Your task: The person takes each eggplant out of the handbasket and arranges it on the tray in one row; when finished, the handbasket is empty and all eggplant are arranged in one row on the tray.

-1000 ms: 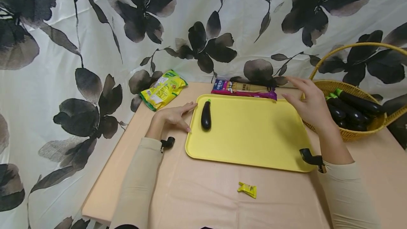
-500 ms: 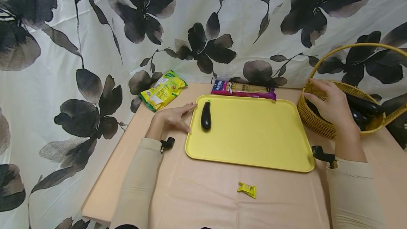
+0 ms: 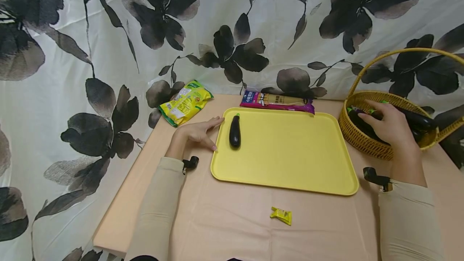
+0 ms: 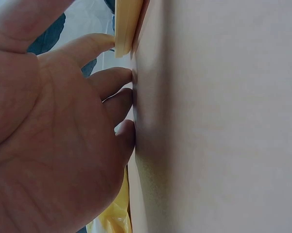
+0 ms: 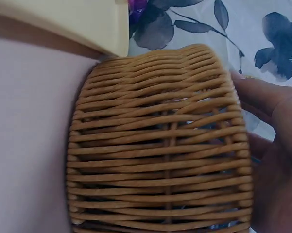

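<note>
My left hand [image 3: 197, 133] rests at the left edge of a yellow tray [image 3: 290, 152], fingers spread; in the left wrist view its fingertips are right at the tray's rim [image 4: 126, 26]. A single eggplant [image 3: 235, 132] lies upright in the picture on the tray's left part. To the right, my right hand [image 3: 393, 126] reaches into a wicker basket [image 3: 357, 138] among several dark eggplants [image 3: 418, 121]. Thumb and index finger stand to either side of one eggplant; I cannot tell if they grip it. The woven basket wall [image 5: 160, 145] hides part of the hand in the right wrist view.
A yellow-green snack bag [image 3: 186, 103] lies behind my left hand. Behind the tray is a long purple packet [image 3: 277, 102]. A small yellow wrapped piece [image 3: 281, 215] sits in front of it. The basket's tall handle [image 3: 409, 50] arches over its contents, near a floral curtain [image 3: 282, 19].
My right hand has moved right, from above the tray's far right corner into the basket, and shifted slightly farther right since. My left hand and the tray have stayed put.
</note>
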`<state>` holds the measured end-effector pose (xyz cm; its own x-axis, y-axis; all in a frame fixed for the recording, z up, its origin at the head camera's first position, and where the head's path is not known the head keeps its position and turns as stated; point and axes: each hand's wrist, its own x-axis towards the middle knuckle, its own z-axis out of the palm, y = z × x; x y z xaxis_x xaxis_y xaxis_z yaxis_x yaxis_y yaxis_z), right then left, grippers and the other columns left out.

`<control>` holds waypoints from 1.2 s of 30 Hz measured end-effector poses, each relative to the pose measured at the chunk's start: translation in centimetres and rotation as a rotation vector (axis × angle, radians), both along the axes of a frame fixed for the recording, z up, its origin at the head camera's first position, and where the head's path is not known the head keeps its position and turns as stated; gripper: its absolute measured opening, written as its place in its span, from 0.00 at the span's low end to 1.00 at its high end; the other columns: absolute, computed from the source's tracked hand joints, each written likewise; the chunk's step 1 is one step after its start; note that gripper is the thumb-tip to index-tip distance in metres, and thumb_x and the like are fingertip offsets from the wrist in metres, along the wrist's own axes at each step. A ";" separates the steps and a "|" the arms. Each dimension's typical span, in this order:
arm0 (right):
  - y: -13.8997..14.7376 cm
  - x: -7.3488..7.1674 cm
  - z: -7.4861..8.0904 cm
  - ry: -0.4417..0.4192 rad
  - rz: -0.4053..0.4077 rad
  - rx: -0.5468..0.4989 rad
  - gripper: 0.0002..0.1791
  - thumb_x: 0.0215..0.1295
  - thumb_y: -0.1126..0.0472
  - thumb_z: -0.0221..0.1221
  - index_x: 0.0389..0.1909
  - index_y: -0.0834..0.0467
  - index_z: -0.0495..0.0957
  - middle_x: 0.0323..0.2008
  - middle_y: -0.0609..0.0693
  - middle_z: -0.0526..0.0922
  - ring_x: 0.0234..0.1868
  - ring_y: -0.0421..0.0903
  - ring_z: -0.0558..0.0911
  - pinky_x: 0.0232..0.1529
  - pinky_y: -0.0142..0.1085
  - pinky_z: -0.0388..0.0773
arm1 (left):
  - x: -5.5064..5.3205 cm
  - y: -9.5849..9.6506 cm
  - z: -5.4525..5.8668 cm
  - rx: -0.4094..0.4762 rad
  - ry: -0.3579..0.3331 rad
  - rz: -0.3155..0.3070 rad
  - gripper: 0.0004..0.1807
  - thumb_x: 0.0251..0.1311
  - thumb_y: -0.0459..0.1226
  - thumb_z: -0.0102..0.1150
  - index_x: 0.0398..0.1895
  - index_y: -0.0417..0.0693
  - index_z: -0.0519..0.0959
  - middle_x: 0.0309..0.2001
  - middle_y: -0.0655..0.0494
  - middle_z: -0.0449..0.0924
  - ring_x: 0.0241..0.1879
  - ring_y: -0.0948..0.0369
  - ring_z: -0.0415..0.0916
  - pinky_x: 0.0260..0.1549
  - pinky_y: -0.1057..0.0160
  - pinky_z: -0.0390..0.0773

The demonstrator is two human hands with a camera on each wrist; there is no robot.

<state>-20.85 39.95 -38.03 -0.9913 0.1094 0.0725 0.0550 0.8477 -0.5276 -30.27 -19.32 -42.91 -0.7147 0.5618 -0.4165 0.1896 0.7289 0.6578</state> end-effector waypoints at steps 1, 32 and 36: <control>0.2 0.0 -0.1 -0.019 -0.007 -0.003 0.41 0.79 0.36 0.48 0.83 0.53 0.53 0.75 0.74 0.59 0.73 0.77 0.57 0.66 0.78 0.55 | 0.0 0.0 0.0 0.001 0.000 0.000 0.73 0.40 0.54 0.86 0.86 0.68 0.44 0.86 0.63 0.30 0.85 0.57 0.25 0.83 0.44 0.33; 1.2 -0.5 -1.3 -0.155 0.026 0.178 0.30 0.81 0.56 0.51 0.78 0.63 0.60 0.68 0.81 0.65 0.65 0.83 0.62 0.63 0.80 0.57 | 0.0 -0.1 0.0 0.026 -0.006 0.002 0.73 0.40 0.52 0.86 0.86 0.68 0.44 0.86 0.63 0.30 0.85 0.58 0.25 0.83 0.45 0.33; 1.2 -0.6 -1.4 -0.176 0.027 0.186 0.30 0.81 0.58 0.51 0.78 0.64 0.61 0.68 0.81 0.64 0.65 0.83 0.62 0.63 0.80 0.57 | -0.1 -0.1 -0.2 0.006 0.006 -0.004 0.73 0.40 0.54 0.86 0.86 0.68 0.44 0.86 0.63 0.30 0.85 0.58 0.25 0.83 0.45 0.33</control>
<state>-21.46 41.14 -39.42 -0.9928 0.0842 -0.0851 0.1087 0.9317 -0.3466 -30.36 -19.46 -43.09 -0.7148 0.5671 -0.4092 0.1964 0.7244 0.6609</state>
